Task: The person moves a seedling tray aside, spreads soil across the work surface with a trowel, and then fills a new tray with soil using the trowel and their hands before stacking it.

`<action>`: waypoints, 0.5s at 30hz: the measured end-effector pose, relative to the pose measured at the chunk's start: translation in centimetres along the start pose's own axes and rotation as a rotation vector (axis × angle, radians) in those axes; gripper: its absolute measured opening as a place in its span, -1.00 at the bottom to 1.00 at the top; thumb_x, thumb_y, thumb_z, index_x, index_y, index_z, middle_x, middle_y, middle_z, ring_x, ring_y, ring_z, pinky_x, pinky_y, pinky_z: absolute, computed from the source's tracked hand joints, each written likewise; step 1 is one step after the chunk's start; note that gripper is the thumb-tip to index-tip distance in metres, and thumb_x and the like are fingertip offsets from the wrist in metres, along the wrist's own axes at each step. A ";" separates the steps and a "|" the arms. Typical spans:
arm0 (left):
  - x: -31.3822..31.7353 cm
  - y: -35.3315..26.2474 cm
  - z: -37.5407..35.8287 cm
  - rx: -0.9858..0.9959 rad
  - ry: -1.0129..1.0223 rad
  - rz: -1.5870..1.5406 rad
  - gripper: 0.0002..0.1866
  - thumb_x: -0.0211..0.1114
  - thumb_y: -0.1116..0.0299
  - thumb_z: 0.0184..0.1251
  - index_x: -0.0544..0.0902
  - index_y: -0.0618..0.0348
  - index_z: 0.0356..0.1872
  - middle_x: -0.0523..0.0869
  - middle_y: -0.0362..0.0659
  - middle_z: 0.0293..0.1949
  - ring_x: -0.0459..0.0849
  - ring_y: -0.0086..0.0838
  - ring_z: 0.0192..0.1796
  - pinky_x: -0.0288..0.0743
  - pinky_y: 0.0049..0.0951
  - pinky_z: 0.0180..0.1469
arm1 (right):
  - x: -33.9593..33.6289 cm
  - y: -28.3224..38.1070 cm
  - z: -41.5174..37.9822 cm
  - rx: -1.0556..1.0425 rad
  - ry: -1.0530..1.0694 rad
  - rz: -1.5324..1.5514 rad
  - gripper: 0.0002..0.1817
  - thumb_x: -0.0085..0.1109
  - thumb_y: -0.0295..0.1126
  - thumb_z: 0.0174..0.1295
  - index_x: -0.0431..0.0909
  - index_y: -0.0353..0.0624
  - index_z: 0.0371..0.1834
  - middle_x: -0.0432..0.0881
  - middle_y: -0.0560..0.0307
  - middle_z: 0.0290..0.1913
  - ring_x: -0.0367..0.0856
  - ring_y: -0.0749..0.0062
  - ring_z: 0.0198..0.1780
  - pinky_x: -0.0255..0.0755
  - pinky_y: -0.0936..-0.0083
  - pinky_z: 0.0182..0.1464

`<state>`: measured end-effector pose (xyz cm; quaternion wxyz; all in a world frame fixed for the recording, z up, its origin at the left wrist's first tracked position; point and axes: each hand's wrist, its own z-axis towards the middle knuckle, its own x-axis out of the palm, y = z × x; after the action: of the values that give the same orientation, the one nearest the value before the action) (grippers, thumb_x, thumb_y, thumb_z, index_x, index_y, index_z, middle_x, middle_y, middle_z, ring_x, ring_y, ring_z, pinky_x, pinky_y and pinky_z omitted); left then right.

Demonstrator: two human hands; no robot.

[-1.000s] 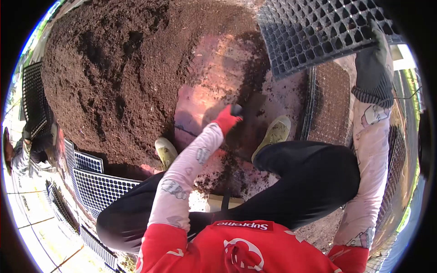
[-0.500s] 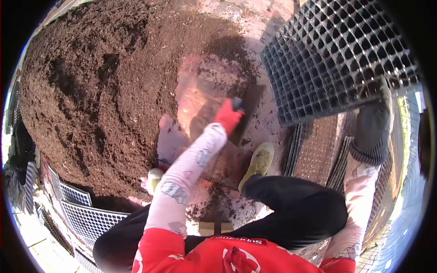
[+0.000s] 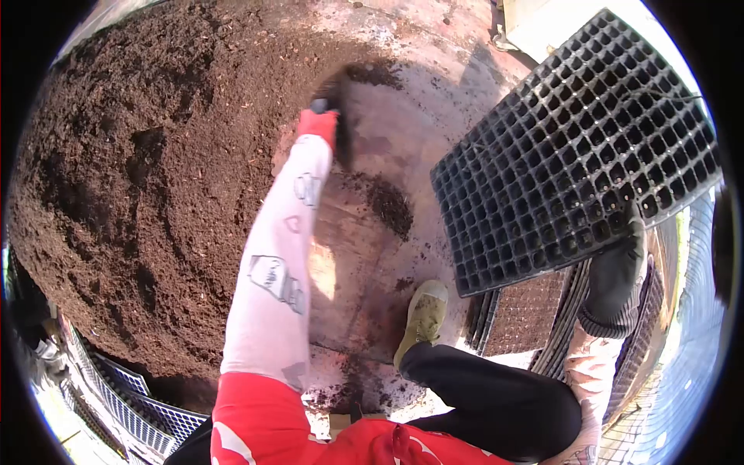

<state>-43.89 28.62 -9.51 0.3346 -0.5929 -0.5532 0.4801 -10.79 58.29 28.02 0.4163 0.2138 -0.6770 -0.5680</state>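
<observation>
My left hand [image 3: 320, 112], in a red-cuffed glove with dark fingers, is closed on a dark flat tool [image 3: 343, 132] smeared by motion; its exact kind I cannot make out. Hand and tool are over the floor at the right edge of a big heap of dark soil [image 3: 155, 186]. My right hand [image 3: 618, 271], in a dark glove with a ribbed cuff, grips the lower right edge of a black seedling tray [image 3: 573, 155]. The tray is tilted, with its many square cells towards me.
Soil-filled trays [image 3: 523, 316] and stacked trays lie beneath the held one, beside my right leg. More trays [image 3: 147, 415] lean at the lower left. A small soil pile [image 3: 390, 205] lies on the reddish floor ahead of my shoe [image 3: 425, 314]. A pale box [image 3: 535, 27] stands at the back.
My left hand has swept the tool forward and left, towards the heap. The held tray appears lower in view, and a small soil pile shows on the floor where the left hand was.
</observation>
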 end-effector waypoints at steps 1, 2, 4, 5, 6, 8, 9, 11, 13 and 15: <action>-4.4 -1.6 -1.0 -0.022 -0.038 -0.120 -0.63 0.36 0.38 -0.08 0.42 0.30 -0.27 0.53 -0.11 -0.44 0.48 -0.45 -0.41 0.40 -0.36 -0.37 | 0.2 -0.2 0.0 0.045 0.079 0.054 -0.61 -0.19 -0.30 0.27 0.34 -0.31 0.08 0.43 0.01 0.08 0.39 0.33 0.09 0.23 0.38 0.17; -8.0 -3.0 -2.0 -0.123 -0.167 -0.188 -0.67 0.33 0.43 -0.05 0.43 0.27 -0.26 0.54 -0.12 -0.45 0.49 -0.44 -0.42 0.41 -0.36 -0.38 | 0.4 -0.4 0.1 0.049 0.077 0.069 -0.61 -0.19 -0.30 0.27 0.34 -0.31 0.08 0.43 0.01 0.08 0.39 0.33 0.09 0.23 0.38 0.17; -15.5 -1.1 -2.2 0.004 -0.258 -0.351 -0.73 0.28 0.52 -0.02 0.43 0.21 -0.27 0.53 -0.17 -0.46 0.49 -0.46 -0.44 0.40 -0.42 -0.41 | 0.8 -0.9 0.1 -0.017 0.038 0.059 -0.62 -0.22 -0.32 0.29 0.35 -0.32 0.07 0.43 -0.05 0.07 0.40 0.33 0.08 0.25 0.38 0.16; -17.4 -5.6 -6.9 -0.077 -0.461 -0.286 -0.74 0.26 0.56 -0.01 0.43 0.21 -0.27 0.52 -0.19 -0.48 0.48 -0.47 -0.47 0.40 -0.42 -0.44 | 1.0 -1.1 0.0 -0.048 0.015 0.054 -0.65 -0.23 -0.40 0.30 0.33 -0.37 0.07 0.42 -0.09 0.06 0.41 0.33 0.07 0.24 0.41 0.17; -19.9 -3.6 -6.4 0.021 -0.517 -0.269 -0.75 0.23 0.58 -0.01 0.42 0.21 -0.28 0.51 -0.20 -0.49 0.46 -0.50 -0.51 0.40 -0.42 -0.47 | 2.0 -1.1 -0.5 -0.047 0.022 0.078 -0.65 -0.23 -0.40 0.30 0.33 -0.37 0.07 0.42 -0.09 0.06 0.41 0.33 0.07 0.24 0.41 0.17; -20.8 -4.0 -10.8 0.020 -0.547 -0.188 -0.75 0.19 0.54 0.02 0.37 0.16 -0.26 0.48 -0.22 -0.50 0.42 -0.51 -0.56 0.37 -0.41 -0.53 | 4.3 -1.3 -1.7 -0.184 -0.109 -0.210 -0.68 -0.24 -0.48 0.30 0.32 -0.42 0.06 0.43 -0.09 0.03 0.41 0.32 0.06 0.25 0.45 0.16; -19.3 -4.9 -13.9 0.080 -0.603 -0.088 -0.73 0.20 0.49 0.01 0.35 0.13 -0.24 0.48 -0.22 -0.51 0.39 -0.52 -0.58 0.33 -0.43 -0.57 | 3.7 -1.6 -1.4 -0.158 -0.030 -0.139 -0.68 -0.22 -0.52 0.29 0.30 -0.43 0.07 0.40 -0.09 0.05 0.38 0.33 0.09 0.25 0.48 0.16; -16.5 0.3 -15.8 -0.060 -0.070 -0.105 -0.69 0.21 0.44 -0.01 0.37 0.15 -0.21 0.50 -0.18 -0.46 0.46 -0.47 -0.48 0.41 -0.39 -0.45 | 1.8 -1.7 0.2 -0.114 0.165 0.039 -0.66 -0.20 -0.44 0.29 0.32 -0.41 0.06 0.42 -0.07 0.06 0.39 0.33 0.09 0.28 0.45 0.14; -10.3 -0.7 -23.0 -0.033 0.127 0.116 -0.67 0.25 0.42 -0.01 0.42 0.17 -0.16 0.57 -0.14 -0.33 0.51 -0.41 -0.28 0.42 -0.39 -0.23 | 3.9 -2.0 -1.3 -0.264 0.116 -0.165 -0.66 -0.19 -0.49 0.29 0.28 -0.43 0.09 0.32 -0.10 0.13 0.33 0.32 0.14 0.22 0.48 0.20; -4.6 3.0 -27.2 -0.044 0.361 -0.032 -0.57 0.30 0.35 -0.02 0.40 0.18 -0.09 0.56 -0.03 -0.25 0.54 -0.28 -0.18 0.42 -0.33 -0.15 | 3.2 -2.0 -0.9 -0.401 0.153 -0.280 -0.66 -0.14 -0.44 0.27 0.32 -0.38 0.07 0.35 -0.08 0.12 0.35 0.33 0.13 0.27 0.46 0.16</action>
<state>-16.98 27.26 -2.81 0.4230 -0.6679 -0.5037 0.3482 -12.23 54.83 27.17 0.4178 0.2609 -0.4813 -0.7251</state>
